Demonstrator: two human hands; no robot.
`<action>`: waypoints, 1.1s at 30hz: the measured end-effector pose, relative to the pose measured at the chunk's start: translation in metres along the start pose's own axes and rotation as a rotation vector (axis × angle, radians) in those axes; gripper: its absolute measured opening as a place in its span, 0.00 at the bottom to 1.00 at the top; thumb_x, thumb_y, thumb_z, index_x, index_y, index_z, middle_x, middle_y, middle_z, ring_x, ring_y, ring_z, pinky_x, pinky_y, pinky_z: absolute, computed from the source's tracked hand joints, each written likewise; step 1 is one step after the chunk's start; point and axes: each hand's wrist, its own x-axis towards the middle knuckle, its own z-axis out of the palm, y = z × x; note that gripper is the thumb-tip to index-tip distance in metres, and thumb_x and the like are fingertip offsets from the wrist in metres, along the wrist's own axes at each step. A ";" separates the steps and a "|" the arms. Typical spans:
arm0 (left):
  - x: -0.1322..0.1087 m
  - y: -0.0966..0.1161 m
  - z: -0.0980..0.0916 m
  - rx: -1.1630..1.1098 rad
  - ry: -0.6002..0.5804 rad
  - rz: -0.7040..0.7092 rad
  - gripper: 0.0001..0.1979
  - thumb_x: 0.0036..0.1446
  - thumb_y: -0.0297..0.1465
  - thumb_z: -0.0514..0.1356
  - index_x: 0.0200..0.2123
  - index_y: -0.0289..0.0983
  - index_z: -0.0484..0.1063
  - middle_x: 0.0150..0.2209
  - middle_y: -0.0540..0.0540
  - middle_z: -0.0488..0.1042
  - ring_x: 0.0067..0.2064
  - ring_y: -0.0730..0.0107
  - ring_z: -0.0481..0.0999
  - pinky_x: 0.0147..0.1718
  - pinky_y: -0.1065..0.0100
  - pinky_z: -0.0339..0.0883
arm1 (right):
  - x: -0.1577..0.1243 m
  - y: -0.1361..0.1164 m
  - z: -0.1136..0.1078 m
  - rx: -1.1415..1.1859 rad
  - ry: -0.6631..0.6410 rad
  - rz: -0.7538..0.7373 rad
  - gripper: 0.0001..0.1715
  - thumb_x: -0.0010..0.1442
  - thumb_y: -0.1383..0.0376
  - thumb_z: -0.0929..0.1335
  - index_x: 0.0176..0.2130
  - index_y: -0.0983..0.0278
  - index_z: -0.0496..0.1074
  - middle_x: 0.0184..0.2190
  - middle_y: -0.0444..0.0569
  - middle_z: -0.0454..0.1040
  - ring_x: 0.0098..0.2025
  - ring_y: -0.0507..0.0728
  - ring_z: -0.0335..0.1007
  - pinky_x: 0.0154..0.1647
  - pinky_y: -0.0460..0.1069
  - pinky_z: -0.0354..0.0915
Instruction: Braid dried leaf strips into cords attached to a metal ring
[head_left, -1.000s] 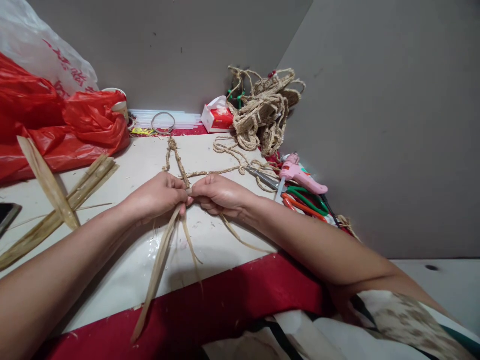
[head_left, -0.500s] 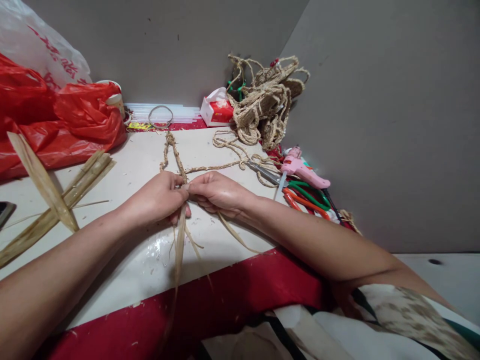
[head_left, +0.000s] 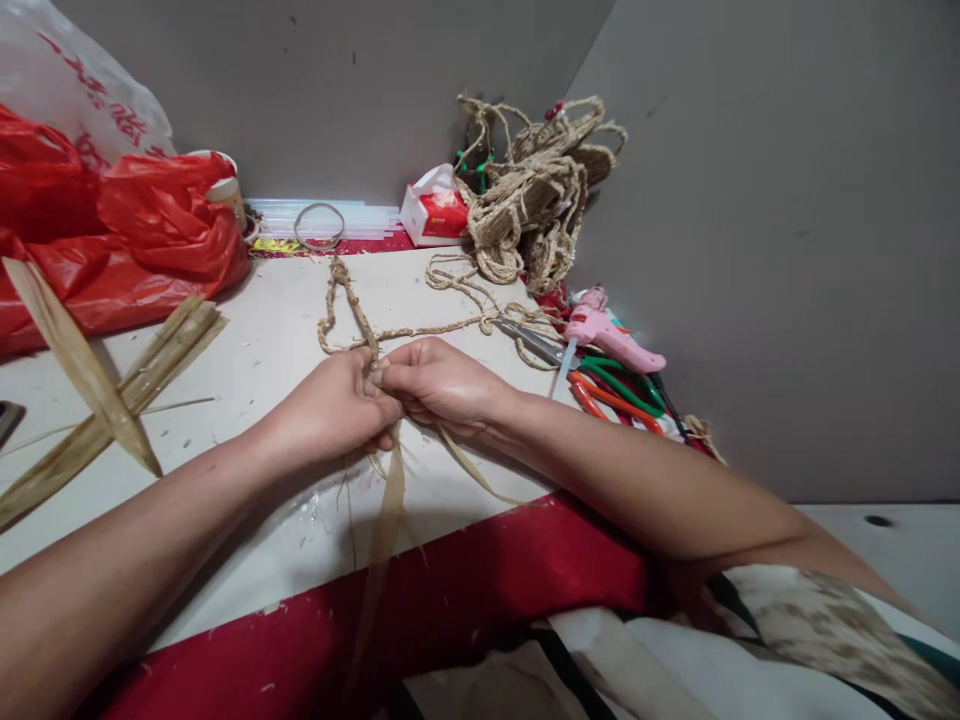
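Observation:
A thin braided straw cord [head_left: 352,297] runs down the white board into my fingers. My left hand [head_left: 352,395] pinches its lower end, and a flat dry strip [head_left: 390,490] hangs below, over the board's front edge. Close against it, my right hand [head_left: 439,385] pinches the same spot with thumb and forefinger. Another narrow strip [head_left: 480,472] trails out from under the right hand. The exact crossing of the strands is hidden behind my fingers. From near the hands, a length of the cord stretches right to a loose tangle [head_left: 457,280].
Broad dry leaf strips [head_left: 112,410] lie crossed at left beside a red plastic bag [head_left: 165,230]. At the back are clear glue sticks [head_left: 360,218], a tissue pack [head_left: 437,210] and a heap of braided straw [head_left: 540,190]. Scissors [head_left: 600,372] and a pink glue gun [head_left: 611,340] lie right.
My left hand has turned and shifted slightly right, its fingers folding over toward the right hand. The hanging strip has swung to the right. The right hand stays almost in place.

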 end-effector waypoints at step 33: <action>0.016 -0.003 -0.018 -0.219 -0.050 -0.112 0.15 0.55 0.28 0.53 0.17 0.36 0.59 0.13 0.56 0.51 0.13 0.82 0.46 0.12 0.73 0.39 | -0.004 -0.015 -0.021 -0.922 0.014 -0.255 0.11 0.54 0.70 0.63 0.21 0.69 0.65 0.17 0.39 0.57 0.21 0.45 0.49 0.24 0.44 0.47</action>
